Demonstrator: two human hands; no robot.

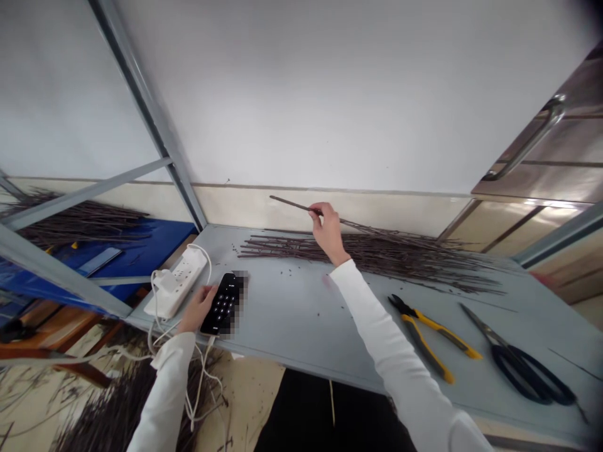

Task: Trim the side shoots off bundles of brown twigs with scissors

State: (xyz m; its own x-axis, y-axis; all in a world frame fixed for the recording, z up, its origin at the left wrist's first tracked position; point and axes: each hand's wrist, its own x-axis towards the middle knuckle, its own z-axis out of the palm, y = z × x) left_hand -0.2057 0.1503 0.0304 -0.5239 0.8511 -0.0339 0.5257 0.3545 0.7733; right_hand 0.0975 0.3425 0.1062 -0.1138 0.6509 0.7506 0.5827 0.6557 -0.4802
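The right hand pinches a thin dark twig (a big pile lies below). The open left hand touches a black keypad.

The only view comes from a camera worn on the person's head, facing forward and down from close above the pale grey metal bench, over the left hand and right hand, toward the white wall.

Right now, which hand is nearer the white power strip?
Left. The left hand is beside the power strip, on a black keypad; the right hand is farther, above the sticks.
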